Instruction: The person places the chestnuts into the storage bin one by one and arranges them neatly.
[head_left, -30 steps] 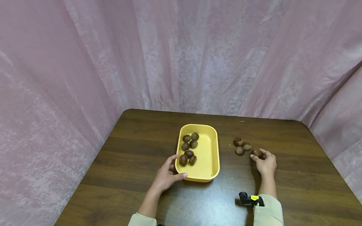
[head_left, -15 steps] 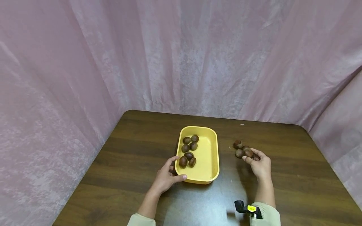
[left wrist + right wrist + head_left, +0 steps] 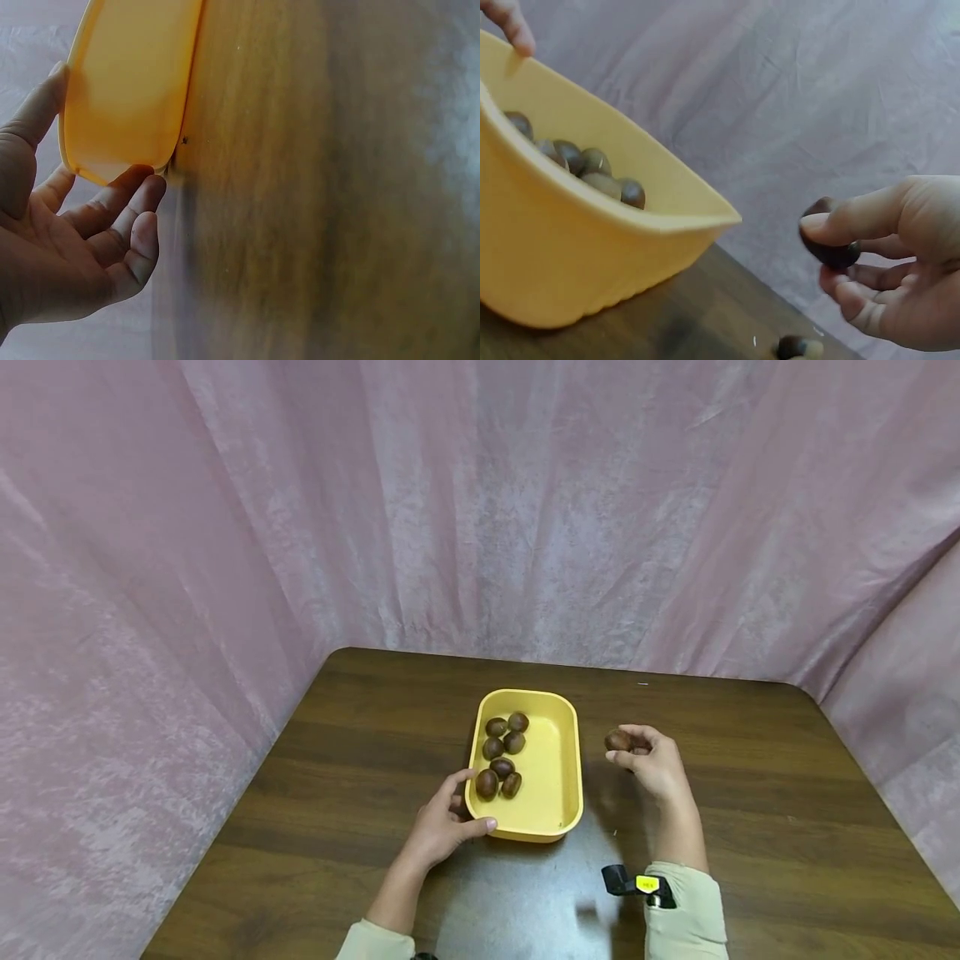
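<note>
A yellow plastic tray point(image 3: 555, 768) stands on the table with several brown chestnuts point(image 3: 501, 768) along its left half. My left hand point(image 3: 438, 831) grips its near left corner, thumb at the near rim and a finger on the left rim. In the left wrist view, the other fingers point(image 3: 124, 202) curl below the tray's corner. To the right of the tray, my right hand point(image 3: 660, 768) pinches a chestnut point(image 3: 829, 236) between thumb and fingers, raised over the table. A chestnut with a pale patch point(image 3: 799, 346) lies on the table below that hand; the head view hides it.
The dark wooden table point(image 3: 360, 727) reaches back to a pink velvet curtain point(image 3: 480, 527). A black wrist camera mount point(image 3: 637, 883) sits on the right sleeve point(image 3: 684, 910). The tray's right wall point(image 3: 577, 760) stands between the right hand and the chestnuts inside.
My right hand has carried its chestnut from the right, over the small group of chestnuts on the table, leftward toward the tray. My left hand has stayed on the tray's corner.
</note>
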`<control>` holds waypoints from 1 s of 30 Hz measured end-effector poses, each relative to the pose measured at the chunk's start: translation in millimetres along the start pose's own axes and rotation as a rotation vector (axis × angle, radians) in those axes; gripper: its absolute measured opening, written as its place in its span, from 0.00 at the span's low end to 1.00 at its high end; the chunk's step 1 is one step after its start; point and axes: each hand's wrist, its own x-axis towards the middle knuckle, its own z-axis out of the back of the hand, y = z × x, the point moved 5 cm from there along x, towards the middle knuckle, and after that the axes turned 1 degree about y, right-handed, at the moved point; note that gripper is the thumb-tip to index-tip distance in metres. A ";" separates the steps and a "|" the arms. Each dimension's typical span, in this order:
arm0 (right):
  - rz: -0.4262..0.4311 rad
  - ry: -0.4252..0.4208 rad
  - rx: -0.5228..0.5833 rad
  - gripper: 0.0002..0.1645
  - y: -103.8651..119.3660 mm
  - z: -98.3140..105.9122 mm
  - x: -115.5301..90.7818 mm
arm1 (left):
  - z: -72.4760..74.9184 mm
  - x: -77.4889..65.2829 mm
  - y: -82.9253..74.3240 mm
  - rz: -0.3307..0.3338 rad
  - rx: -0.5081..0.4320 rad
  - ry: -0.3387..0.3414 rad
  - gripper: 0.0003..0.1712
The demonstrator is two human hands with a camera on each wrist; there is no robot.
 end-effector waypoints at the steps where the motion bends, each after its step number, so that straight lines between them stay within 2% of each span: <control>1: 0.009 0.026 -0.006 0.31 1.8 -1.8 1.3 | -0.2 -0.1 -0.3 -0.003 0.001 0.001 0.45; 6: 0.060 0.133 -0.028 0.30 9.8 -11.2 7.3 | 0.4 -0.6 -0.6 -0.006 0.007 0.001 0.45; 14: 0.053 0.271 -0.027 0.28 22.5 -26.2 15.3 | 2.2 -2.3 0.6 -0.002 0.003 0.000 0.45; 21: 0.009 0.334 -0.031 0.28 28.7 -40.1 24.0 | 2.6 -1.7 0.9 0.014 -0.011 -0.001 0.45; 30: 0.025 0.414 -0.041 0.28 35.5 -59.5 31.5 | 2.7 -2.2 2.0 0.005 -0.002 -0.001 0.45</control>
